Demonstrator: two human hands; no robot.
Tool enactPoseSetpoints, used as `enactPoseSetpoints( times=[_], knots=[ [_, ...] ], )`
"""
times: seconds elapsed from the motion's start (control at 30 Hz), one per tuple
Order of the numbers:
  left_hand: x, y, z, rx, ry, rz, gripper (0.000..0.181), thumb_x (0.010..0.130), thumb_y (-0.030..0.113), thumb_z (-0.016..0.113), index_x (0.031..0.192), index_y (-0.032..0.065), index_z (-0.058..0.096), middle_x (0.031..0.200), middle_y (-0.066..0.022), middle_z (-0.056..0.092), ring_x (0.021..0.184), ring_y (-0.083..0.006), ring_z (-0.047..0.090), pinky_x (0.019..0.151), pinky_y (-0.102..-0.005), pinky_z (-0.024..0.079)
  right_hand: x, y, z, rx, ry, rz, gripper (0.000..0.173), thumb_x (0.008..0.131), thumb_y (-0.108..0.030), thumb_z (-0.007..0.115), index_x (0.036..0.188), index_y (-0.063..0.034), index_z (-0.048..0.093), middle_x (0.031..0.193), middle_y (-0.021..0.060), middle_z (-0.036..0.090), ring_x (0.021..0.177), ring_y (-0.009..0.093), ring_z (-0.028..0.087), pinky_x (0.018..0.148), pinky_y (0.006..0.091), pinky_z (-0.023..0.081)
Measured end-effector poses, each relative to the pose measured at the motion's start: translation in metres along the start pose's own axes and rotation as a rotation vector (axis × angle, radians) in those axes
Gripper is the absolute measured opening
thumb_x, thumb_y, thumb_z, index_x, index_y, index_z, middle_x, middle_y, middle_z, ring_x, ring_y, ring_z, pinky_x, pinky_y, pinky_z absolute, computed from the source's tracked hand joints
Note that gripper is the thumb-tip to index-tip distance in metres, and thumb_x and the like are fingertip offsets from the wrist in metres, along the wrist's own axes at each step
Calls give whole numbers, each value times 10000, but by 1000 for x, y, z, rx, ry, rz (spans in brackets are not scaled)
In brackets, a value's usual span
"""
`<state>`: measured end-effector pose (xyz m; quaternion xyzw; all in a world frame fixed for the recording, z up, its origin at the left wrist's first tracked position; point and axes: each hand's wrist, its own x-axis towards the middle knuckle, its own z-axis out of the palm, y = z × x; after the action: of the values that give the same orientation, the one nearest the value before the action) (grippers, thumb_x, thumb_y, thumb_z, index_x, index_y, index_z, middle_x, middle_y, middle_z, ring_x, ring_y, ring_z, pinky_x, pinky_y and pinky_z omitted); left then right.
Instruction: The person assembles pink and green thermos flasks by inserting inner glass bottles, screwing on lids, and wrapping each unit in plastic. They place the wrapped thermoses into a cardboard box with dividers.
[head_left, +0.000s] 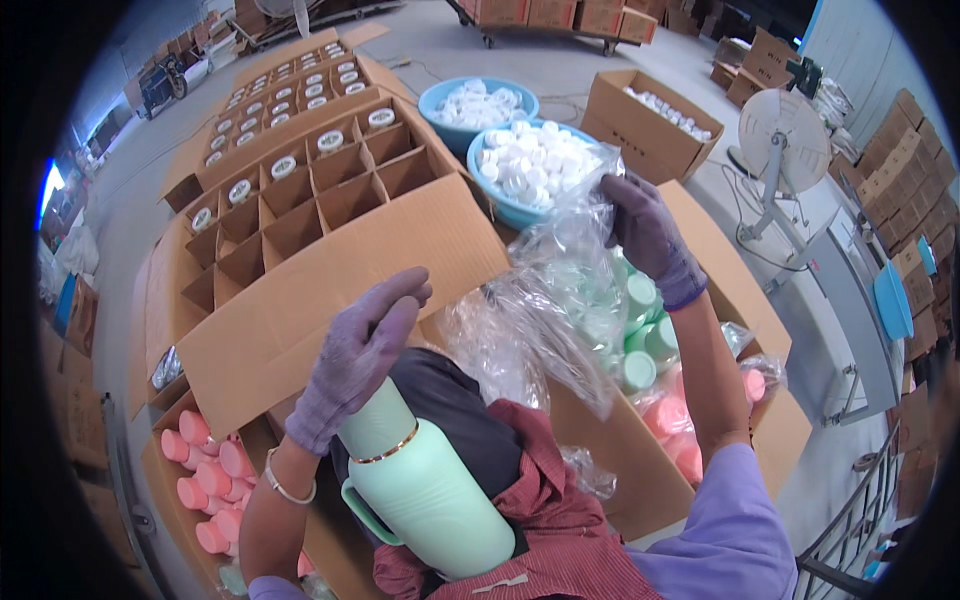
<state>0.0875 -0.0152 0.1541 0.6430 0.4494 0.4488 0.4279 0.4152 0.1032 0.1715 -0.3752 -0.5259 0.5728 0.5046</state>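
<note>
My left hand (352, 360), in a purple knit glove, is raised with straight fingers and nothing visible in it. Its wrist overlaps the cap of a mint-green vacuum flask (435, 487) with a handle and a copper-coloured ring. The flask leans across my lap against a red checked apron (559, 517). In my gloved right hand (649, 232) is the edge of a clear plastic bag (566, 232), pinched between the fingertips. Below that bag, more crumpled clear bags (499, 352) lie beside mint-green flasks (641, 360) in a cardboard box (600, 457).
Ahead stands a divided carton (345, 277) with several capped flasks in its far cells. Blue basins (480, 169) hold white plastic parts. Pink-capped flasks (214, 476) fill a box at left, and pink ones (671, 427) lie at right. A pedestal fan (780, 142) stands beyond.
</note>
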Motion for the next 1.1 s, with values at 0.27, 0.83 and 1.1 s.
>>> enactPoseSetpoints(
  times=[0.27, 0.83, 1.1],
  knots=[
    [23, -14, 0, 561, -96, 490, 1197, 627, 474, 858, 1495, -29, 204, 1515, -232, 275, 1405, -423, 250, 1169, -484, 205, 119, -38, 81, 645, -317, -174, 280, 951, -318, 605, 907, -41, 585, 797, 104, 648, 691, 197, 654, 660, 307, 569],
    [30, -102, -47, 563, 303, 526, 330, 888, 59, 507, 1197, 6, 608, 1183, -136, 645, 1115, -290, 600, 976, -379, 472, -5, 141, 152, -711, 3, -575, 556, 849, -126, 641, 1356, 24, 468, 1280, 156, 538, 1162, 232, 535, 1013, 354, 425],
    [-134, -99, -26, 26, 546, -11, 477, 873, 165, 529, 1296, -51, 563, 1137, -182, 678, 994, -181, 638, 912, -310, 493, -121, 158, 154, -374, 279, -196, 333, 835, -85, 597, 1148, 26, 573, 1102, 131, 609, 1097, 237, 552, 982, 358, 430]
  ],
)
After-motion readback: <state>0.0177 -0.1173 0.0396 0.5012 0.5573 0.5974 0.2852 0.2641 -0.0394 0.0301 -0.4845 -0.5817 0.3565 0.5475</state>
